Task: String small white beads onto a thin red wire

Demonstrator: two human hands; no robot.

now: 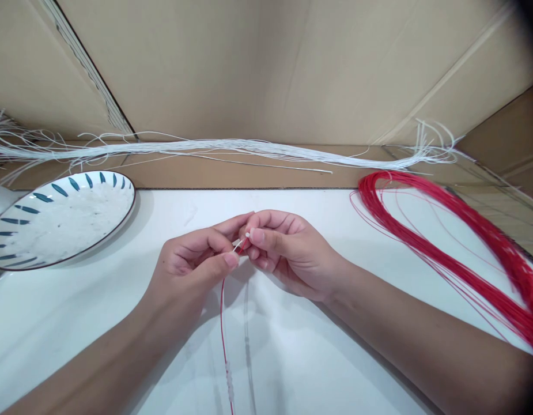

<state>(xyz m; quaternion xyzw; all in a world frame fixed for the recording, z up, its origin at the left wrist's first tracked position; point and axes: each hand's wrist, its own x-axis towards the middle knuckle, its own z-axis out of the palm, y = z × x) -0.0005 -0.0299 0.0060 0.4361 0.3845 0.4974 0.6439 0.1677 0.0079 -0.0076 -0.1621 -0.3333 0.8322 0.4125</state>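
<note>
Over the white tabletop, my left hand [192,259] and my right hand [296,248] meet, fingertips almost touching. Thumb and forefinger of the left pinch a thin white cord [237,245] and a red cord [222,311]. The right hand's fingertips are closed on the same cords, at a small white bit [248,235] by the thumb; whether it is a bead or a knot I cannot tell. From under the left hand the red cord hangs towards me, with several small translucent beads [230,381] strung on it.
An oval plate [130,199] with dark leaf-like marks stands at the left, small clear pieces spread on it. A long bundle of white cords [231,147] lies along the cardboard [249,176] at the back. At the right lies a looped hank of red cord [434,256].
</note>
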